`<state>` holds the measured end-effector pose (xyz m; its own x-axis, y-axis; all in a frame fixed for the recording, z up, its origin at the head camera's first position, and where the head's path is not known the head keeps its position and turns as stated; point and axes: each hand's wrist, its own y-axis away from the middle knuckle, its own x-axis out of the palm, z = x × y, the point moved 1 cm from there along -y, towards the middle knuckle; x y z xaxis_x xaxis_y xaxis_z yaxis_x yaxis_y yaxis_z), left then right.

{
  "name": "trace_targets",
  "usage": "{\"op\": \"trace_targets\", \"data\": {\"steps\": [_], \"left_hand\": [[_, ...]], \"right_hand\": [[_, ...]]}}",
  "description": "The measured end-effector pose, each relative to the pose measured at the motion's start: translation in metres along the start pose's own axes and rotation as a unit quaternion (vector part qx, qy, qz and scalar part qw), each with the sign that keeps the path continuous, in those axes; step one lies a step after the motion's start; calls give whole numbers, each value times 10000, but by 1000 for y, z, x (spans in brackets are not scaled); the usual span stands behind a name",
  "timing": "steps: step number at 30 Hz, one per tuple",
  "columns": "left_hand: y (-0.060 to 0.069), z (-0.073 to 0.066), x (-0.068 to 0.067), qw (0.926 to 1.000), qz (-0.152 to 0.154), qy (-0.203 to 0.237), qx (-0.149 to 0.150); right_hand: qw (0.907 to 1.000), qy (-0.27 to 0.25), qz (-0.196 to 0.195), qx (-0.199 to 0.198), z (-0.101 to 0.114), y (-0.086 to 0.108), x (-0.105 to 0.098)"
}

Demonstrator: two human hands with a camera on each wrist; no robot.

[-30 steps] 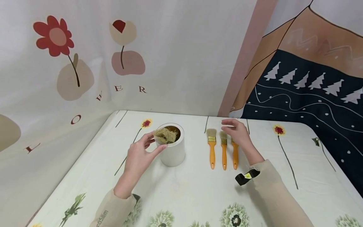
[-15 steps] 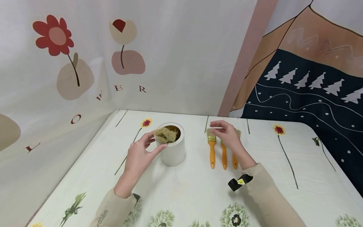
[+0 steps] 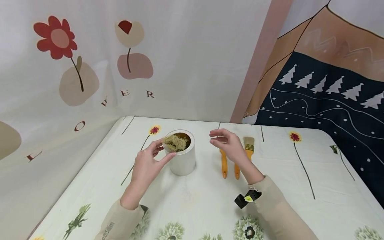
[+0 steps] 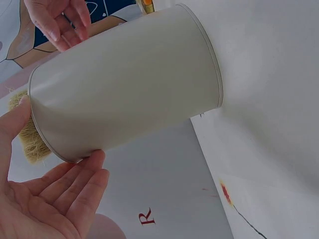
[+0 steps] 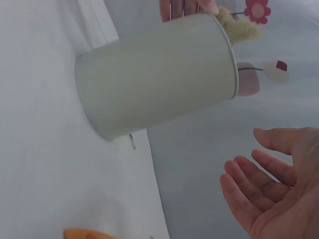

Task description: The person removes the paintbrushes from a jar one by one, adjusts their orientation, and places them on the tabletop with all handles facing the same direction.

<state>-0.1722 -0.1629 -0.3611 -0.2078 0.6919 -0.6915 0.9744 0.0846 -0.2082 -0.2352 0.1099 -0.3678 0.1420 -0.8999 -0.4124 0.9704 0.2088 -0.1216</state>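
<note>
Canister (image 3: 182, 166) looks smooth, low-sheen; plastic or coated metal, can't tell. Tuft (image 3: 175, 143) at canister's mouth is rough, dry, fibrous. Brush (image 3: 249, 148) farthest right of canister has smooth handle (image 3: 250, 155), shiny metal ferrule (image 3: 249, 147), matt bristles (image 3: 248, 140). Backdrop (image 3: 192, 66) behind canister is matt cloth.

Counter (image 3: 192, 210): white top, floral print. Red-yellow blooms on thin stems at far left (image 3: 154, 130) and right (image 3: 295, 137). Row of round green heads (image 3: 248, 230) along near edge, green sprig (image 3: 77, 218) near left.

Backdrop (image 3: 192, 60): pale sheet behind and left, soft folds. Prints: red flower (image 3: 60, 38) over beige blob (image 3: 70, 88), tulip (image 3: 132, 35) over pink blob (image 3: 139, 66). Red letters L, O, W, E, R climb left to right. Pink stripe (image 3: 262, 61) slants down its right side.

Right sheet: brown shape (image 3: 336, 40) above navy area (image 3: 324, 106), white trees (image 3: 334, 85), white squiggles, dots.
</note>
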Motion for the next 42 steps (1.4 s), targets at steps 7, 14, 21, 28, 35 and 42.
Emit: {"op": "trace_targets", "data": {"steps": [7, 14, 21, 28, 35, 42], "left_hand": [[0, 0, 0, 10000, -22, 57, 22], [0, -1, 0, 10000, -26, 33, 36], [-1, -1, 0, 10000, -37, 24, 25], [-1, 0, 1, 9999, -70, 49, 78], [0, 1, 1, 9999, -85, 87, 85], [-1, 1, 1, 9999, -119, 64, 102]], "right_hand": [[9997, -153, 103, -165, 12, 3, 8], [9991, -242, 156, -325, 25, 8, 15], [9975, -388, 187, -568, 32, 11, 23], [9943, -636, 411, -750, 39, 14, 31], [9932, -661, 353, -889, 45, 16, 36], [9902, -736, 370, -1127, 51, 16, 44]]}}
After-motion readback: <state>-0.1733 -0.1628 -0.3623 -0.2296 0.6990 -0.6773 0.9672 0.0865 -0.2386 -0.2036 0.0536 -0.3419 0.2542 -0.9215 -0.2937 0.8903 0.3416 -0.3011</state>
